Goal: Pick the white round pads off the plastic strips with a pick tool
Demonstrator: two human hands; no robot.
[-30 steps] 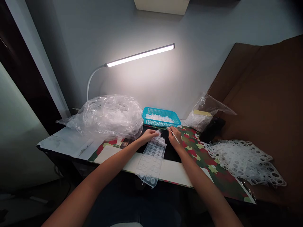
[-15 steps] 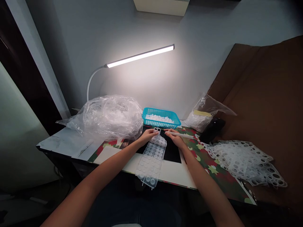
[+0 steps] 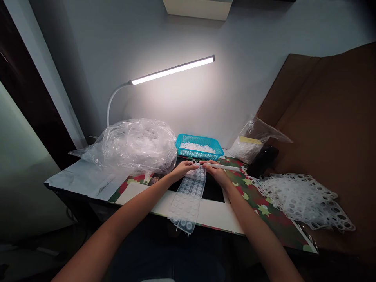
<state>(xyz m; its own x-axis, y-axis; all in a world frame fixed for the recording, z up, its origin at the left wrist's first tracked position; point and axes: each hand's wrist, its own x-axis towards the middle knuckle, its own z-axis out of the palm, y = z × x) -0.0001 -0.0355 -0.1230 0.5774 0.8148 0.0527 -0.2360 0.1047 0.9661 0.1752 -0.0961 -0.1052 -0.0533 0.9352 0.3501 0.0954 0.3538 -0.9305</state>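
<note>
Here, the left hand (image 3: 183, 168) pinches a clear, dimpled plastic sheet (image 3: 188, 199); the right hand (image 3: 216, 174) grips a slim white stick (image 3: 225, 167).

A white LED bar lamp (image 3: 173, 70) is the main visible light, throwing a bright pool onto the wall (image 3: 176, 109) and glare across the plastic bag (image 3: 135, 147). The corners sink into dim shadow and the wide lens bends the edges, while the left hand (image 3: 185, 168) and right hand (image 3: 216, 173) stay evenly lit and fairly sharp.
</note>
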